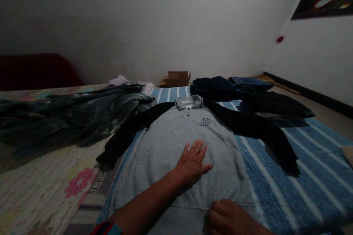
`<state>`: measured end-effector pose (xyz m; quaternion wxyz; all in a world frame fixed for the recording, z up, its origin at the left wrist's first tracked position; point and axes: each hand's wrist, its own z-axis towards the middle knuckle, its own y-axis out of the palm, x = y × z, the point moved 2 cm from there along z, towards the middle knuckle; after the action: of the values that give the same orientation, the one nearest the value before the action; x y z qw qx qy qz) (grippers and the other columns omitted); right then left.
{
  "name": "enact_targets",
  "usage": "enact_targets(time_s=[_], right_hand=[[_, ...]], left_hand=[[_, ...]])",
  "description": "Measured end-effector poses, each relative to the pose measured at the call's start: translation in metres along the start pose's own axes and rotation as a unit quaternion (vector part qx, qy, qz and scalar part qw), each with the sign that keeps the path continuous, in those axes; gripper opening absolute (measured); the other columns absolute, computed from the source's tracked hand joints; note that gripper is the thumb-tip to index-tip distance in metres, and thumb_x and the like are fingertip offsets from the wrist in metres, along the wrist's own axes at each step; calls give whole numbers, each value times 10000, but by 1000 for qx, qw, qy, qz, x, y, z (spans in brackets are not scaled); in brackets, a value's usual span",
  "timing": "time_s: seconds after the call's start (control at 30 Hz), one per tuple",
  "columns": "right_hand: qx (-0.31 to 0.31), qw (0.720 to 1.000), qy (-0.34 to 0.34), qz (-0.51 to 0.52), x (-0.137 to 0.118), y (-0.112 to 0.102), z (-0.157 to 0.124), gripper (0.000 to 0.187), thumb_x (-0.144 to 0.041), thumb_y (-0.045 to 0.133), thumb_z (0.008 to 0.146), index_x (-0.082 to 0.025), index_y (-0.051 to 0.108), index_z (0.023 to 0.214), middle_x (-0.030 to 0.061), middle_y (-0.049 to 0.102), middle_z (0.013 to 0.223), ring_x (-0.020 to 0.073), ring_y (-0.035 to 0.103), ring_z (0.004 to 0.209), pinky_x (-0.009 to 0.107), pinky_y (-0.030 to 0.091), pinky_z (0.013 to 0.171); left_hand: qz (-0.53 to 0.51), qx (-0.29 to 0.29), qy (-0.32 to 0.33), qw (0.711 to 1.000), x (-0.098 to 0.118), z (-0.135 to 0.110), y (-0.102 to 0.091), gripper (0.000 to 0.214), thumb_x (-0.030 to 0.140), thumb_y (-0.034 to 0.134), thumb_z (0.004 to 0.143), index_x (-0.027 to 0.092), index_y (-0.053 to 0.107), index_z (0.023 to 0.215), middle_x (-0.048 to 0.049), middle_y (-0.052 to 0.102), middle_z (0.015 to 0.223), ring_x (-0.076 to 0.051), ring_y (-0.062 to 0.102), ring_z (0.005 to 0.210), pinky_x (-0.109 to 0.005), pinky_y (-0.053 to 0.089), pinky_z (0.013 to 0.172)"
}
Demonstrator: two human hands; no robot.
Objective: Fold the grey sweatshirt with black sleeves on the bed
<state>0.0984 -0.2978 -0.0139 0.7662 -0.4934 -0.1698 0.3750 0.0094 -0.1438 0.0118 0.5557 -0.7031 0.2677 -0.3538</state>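
A grey polo sweatshirt (171, 143) with black sleeves and a small chest logo lies spread face up on a blue striped sheet (298, 169). My left hand (193, 163) rests flat on the middle of its grey body, fingers stretched out and pointing away from me. My right hand (230, 218) sits at the shirt's lower hem near the bottom edge of the view, fingers curled down onto the fabric. The left black sleeve (124, 136) and the right black sleeve (261, 132) lie spread out to each side.
A crumpled dark garment pile (68, 115) lies on a floral cover (41, 187) at left. Folded dark clothes (242, 91) sit beyond the shirt at right. A cardboard box (178, 78) stands by the far wall. Bare floor runs along the right wall.
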Motion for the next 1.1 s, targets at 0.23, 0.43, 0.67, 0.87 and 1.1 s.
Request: enact_targets(time_s=[0.23,0.43,0.67,0.87,1.1], right_hand=[[13,999,9,43,25,-14,12,283,-401,480,915,-204,523,717,-7,543,635,122,469,559,249,354,502],[-1,961,261,-92,71,-29,17,416,-377,621,805,-115,582,1125,186,602,1175,305,539,1110,438,454,890],[-153,924,336,-101,88,-18,-7,776,-609,512,816,-54,445,1355,283,347,1420,432,302,1314,600,317,1002],[-151,923,336,-111,87,-23,-10,772,-652,514,789,-140,451,1363,262,379,1413,457,312,1300,631,337,961],[-94,935,319,-125,83,-36,-8,548,-448,680,745,-199,557,1219,184,511,1299,378,441,1218,536,416,936]], left_hand=[[13,-9,-3,1000,-3,1,0,676,569,315,914,178,242,1461,-112,125,1547,-241,69,1424,-505,85,1135],[17,9,5,1000,-6,0,3,659,558,296,924,167,269,1453,-123,149,1539,-254,98,1420,-520,107,1131],[14,11,2,1000,-4,0,1,675,572,329,909,166,285,1446,-116,158,1540,-253,107,1420,-522,117,1130],[7,9,-3,1000,-3,0,-2,665,563,345,905,177,290,1444,-111,164,1541,-256,98,1420,-522,93,1134],[-25,-37,-10,999,14,7,-22,630,459,389,908,146,275,1442,-137,152,1544,-259,102,1420,-503,147,1124]])
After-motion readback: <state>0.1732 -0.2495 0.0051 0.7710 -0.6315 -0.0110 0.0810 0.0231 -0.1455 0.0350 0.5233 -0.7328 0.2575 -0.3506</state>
